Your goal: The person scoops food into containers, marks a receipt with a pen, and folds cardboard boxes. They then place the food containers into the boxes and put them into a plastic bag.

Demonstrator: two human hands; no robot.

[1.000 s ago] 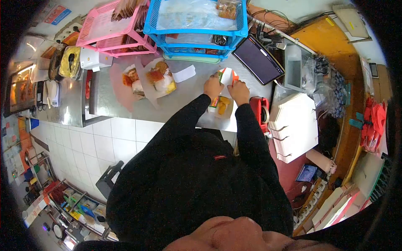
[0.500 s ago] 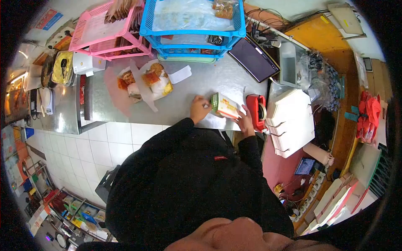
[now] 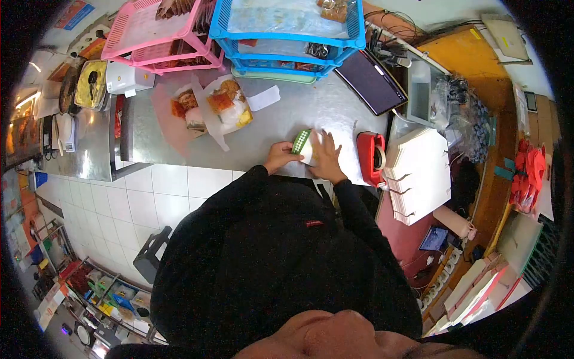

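Metal table (image 3: 239,146), box (image 3: 301,142) between your hands.
Its green side slants away from you. Your right hand (image 3: 326,158) is on top, fingers spread; your left hand (image 3: 280,157) touches the near corner, pinching or not, I can't tell.

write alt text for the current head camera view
A person's left hand and right hand touch a white, green-checked box on a grey metal counter. Orange and white food on pale paper lies at left, a red tape dispenser at right.

A green-checked box (image 3: 305,147) lies slantwise on the counter (image 3: 293,110).
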